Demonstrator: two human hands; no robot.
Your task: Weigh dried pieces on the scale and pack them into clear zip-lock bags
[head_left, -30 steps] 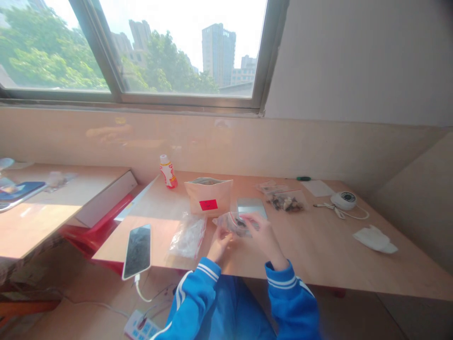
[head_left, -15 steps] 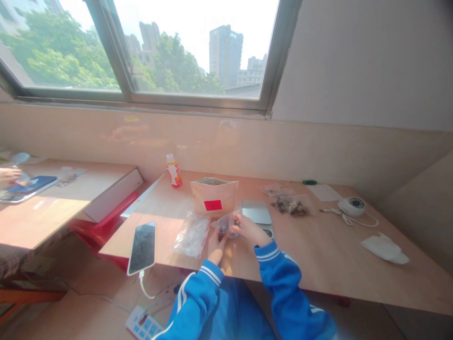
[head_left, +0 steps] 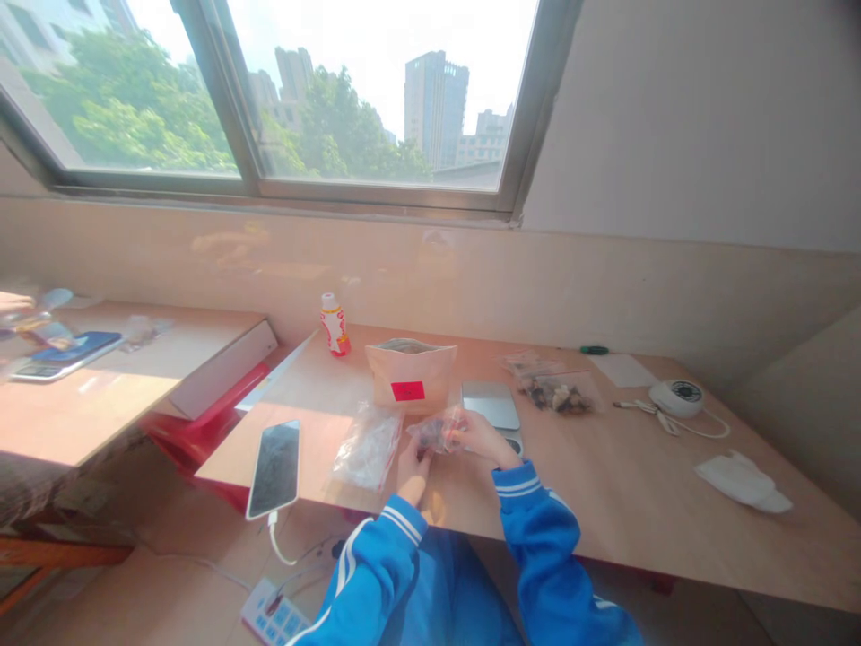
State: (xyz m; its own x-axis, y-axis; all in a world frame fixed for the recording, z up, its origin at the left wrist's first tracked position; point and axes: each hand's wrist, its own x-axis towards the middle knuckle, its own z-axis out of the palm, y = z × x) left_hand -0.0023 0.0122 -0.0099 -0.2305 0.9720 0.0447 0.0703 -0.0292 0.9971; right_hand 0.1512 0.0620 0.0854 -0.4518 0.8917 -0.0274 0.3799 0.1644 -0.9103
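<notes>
Between my hands is a small clear plastic bag (head_left: 436, 434) with dark pieces inside. My left hand (head_left: 413, 467) grips its lower left side, and my right hand (head_left: 476, 432) pinches its right side near the top. Just behind the bag stands an open kraft paper pouch (head_left: 412, 368) with a red label. A flat silver scale (head_left: 491, 405) lies close behind my right hand, partly covered by it. To the left of my left hand lie clear zip bags (head_left: 367, 446) in a stack.
A phone (head_left: 274, 468) on a cable lies at the front left edge, with a bottle (head_left: 334, 325) farther back. Filled clear bags (head_left: 555, 393), a white fan (head_left: 676, 397) and a crumpled tissue (head_left: 742, 480) are to the right. A person's hand (head_left: 14, 303) shows at the left table.
The view has shifted slightly, so things sit a little farther right. Both my hands stay on the small bag. At the left table, the other person's hand and a clear object have moved.
</notes>
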